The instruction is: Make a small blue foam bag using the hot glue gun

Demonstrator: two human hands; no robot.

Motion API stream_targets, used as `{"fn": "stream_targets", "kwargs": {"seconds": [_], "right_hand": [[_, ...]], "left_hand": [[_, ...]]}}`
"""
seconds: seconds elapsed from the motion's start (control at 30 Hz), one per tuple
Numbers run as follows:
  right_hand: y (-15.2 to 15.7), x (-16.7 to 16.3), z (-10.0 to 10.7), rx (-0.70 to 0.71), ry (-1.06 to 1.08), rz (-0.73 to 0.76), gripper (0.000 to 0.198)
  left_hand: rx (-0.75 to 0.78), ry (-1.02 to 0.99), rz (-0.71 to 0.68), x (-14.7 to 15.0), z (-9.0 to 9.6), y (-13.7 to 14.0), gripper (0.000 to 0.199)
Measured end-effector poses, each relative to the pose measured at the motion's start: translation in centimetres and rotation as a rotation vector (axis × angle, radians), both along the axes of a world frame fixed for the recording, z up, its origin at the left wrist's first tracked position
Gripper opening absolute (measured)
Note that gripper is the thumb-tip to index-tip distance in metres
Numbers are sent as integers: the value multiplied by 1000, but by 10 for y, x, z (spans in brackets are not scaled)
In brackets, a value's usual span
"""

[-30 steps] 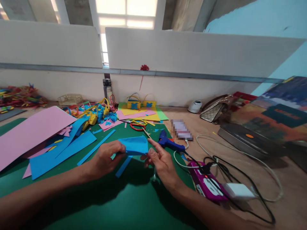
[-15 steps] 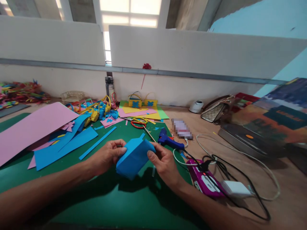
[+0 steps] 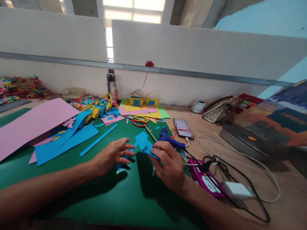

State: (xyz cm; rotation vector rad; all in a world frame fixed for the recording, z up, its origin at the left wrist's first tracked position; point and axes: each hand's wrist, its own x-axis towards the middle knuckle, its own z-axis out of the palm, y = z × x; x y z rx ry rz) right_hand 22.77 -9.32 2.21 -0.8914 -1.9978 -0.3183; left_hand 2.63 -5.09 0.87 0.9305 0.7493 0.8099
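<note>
My right hand [image 3: 170,163] grips a folded piece of blue paper [image 3: 143,142] between thumb and fingers, above the green cutting mat [image 3: 96,201]. To its left, my left hand [image 3: 115,155] is open with fingers spread, and nothing shows in it. Behind its fingertips some blue paper [image 3: 120,166] is partly hidden. A blue glue gun [image 3: 168,138] lies just beyond my right hand. Scissors with red and yellow handles [image 3: 139,122] rest farther back. A narrow blue paper strip [image 3: 98,140] lies on the mat beyond my left hand.
Pink sheet [image 3: 35,123] and blue sheets [image 3: 69,145] cover the left side. Small yellow paper bags [image 3: 136,101] stand at the back. On the right are a phone [image 3: 183,128], a purple power strip [image 3: 206,180], looping cables, a white adapter [image 3: 236,189] and a dark case [image 3: 249,140].
My left hand has let go of the blue paper and opened. My right hand has turned, still holding the blue paper, which now appears tilted and seen from another side.
</note>
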Motion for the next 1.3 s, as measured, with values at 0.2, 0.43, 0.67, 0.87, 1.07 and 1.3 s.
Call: {"fn": "stream_targets", "kwargs": {"seconds": [0.2, 0.43, 0.67, 0.87, 1.07, 1.3], "right_hand": [[-5, -1, 1, 192, -326, -21, 18], [-5, -5, -3, 214, -379, 16, 21], [-7, -6, 1, 235, -491, 54, 24], [-6, -6, -2, 194, -457, 94, 20], [-1, -3, -7, 62, -231, 132, 22], [2, -2, -6, -28, -116, 35, 19]], "left_hand": [[15, -81, -160, 9, -2, -19, 82], [26, -110, -118, 14, -2, -22, 55], [130, 80, -82, 14, 4, -23, 69], [211, 52, -133, 13, 6, -20, 34], [248, 52, -111, 3, 5, -15, 25], [134, -10, -106, -1, 3, -12, 29]]}}
